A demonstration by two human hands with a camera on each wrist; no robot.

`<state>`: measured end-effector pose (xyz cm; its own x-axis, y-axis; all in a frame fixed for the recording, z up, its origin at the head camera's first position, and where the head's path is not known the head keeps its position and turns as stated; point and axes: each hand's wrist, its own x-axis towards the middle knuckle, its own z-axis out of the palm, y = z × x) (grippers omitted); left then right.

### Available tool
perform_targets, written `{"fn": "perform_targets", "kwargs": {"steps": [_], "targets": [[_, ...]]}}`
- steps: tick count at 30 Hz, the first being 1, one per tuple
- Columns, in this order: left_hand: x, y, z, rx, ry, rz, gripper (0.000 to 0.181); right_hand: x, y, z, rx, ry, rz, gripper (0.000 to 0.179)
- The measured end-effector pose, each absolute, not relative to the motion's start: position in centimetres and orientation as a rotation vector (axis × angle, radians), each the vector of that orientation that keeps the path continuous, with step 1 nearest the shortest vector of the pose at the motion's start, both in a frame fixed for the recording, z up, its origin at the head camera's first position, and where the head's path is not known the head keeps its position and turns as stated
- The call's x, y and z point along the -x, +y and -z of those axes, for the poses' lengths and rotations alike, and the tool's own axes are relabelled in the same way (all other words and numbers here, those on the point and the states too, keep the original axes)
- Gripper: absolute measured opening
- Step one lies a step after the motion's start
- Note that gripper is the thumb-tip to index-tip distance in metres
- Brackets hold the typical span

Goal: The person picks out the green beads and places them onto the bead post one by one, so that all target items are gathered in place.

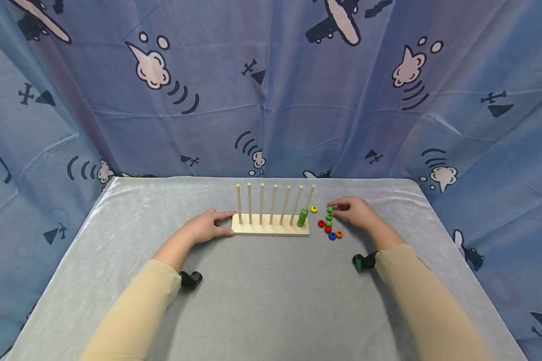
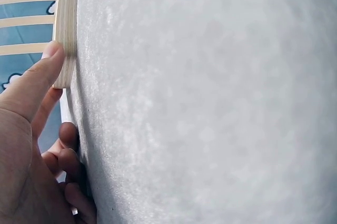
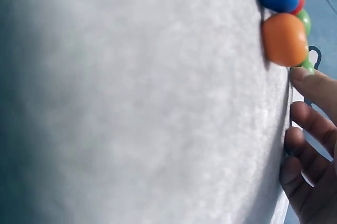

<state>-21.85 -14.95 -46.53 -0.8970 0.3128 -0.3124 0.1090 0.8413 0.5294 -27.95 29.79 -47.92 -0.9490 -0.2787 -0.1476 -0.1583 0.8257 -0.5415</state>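
A wooden peg rack (image 1: 271, 229) with a row of upright pegs stands on the table. My left hand (image 1: 204, 226) holds its left end, thumb on the front edge and index finger at the back; the left wrist view shows the thumb (image 2: 32, 84) against the wood. Several green beads (image 1: 302, 218) are stacked on the rightmost peg. To the right of the rack, my right hand (image 1: 356, 211) pinches a green bead (image 1: 329, 208) between thumb and index finger. Two more green beads (image 1: 328, 220) lie just in front of it.
Around the right hand lie a yellow bead (image 1: 313, 209), two red beads (image 1: 321, 223), a blue bead (image 1: 331, 235) and an orange bead (image 3: 285, 40). A grey cloth covers the table (image 1: 271, 291). Behind it hangs a blue patterned curtain (image 1: 271, 125).
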Motion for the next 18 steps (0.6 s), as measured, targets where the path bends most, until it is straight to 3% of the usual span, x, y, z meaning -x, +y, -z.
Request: {"fn": "perform_targets", "kwargs": {"steps": [18], "targets": [[21.9, -15.0, 46.8, -0.336, 2.628, -0.738, 0.068, 27.2, 29.7, 46.7, 0.360, 2.852, 0.801, 0.033]]}}
